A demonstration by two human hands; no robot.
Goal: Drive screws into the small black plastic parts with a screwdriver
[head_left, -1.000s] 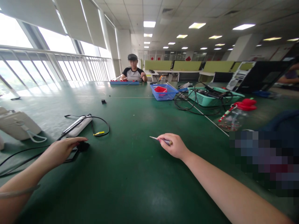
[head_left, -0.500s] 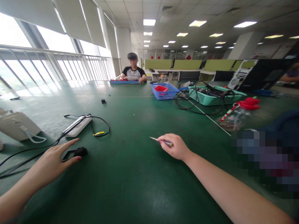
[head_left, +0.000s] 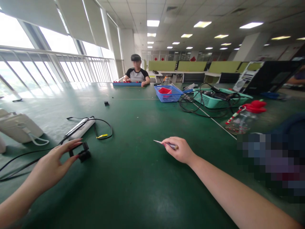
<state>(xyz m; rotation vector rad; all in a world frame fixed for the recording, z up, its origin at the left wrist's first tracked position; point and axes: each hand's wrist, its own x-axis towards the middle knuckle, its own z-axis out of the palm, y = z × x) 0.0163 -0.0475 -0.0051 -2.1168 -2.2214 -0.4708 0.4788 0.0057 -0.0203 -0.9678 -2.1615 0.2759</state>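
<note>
My left hand [head_left: 56,162] has its thumb and fingers closed about a black, open-framed bracket [head_left: 84,153] with a dark bulky end. Its exact kind I cannot make out, and the fingers cover part of it. Out over the middle of the green table, my right hand [head_left: 179,150] grips a small screwdriver [head_left: 172,146]. The screwdriver's thin metal shaft points left, and part of its handle sits under the fingers.
A white power strip [head_left: 82,127] with black cables lies beyond my left hand, near a white case [head_left: 20,127]. Farther off are a blue basket [head_left: 168,98], a green basket [head_left: 214,102] and a red-lidded bottle [head_left: 241,121]. A person [head_left: 136,74] sits opposite at a blue tray.
My left hand has closed on the black bracket, which now stands more upright, tilted up from the table. My right hand and the screwdriver have stayed nearly still.
</note>
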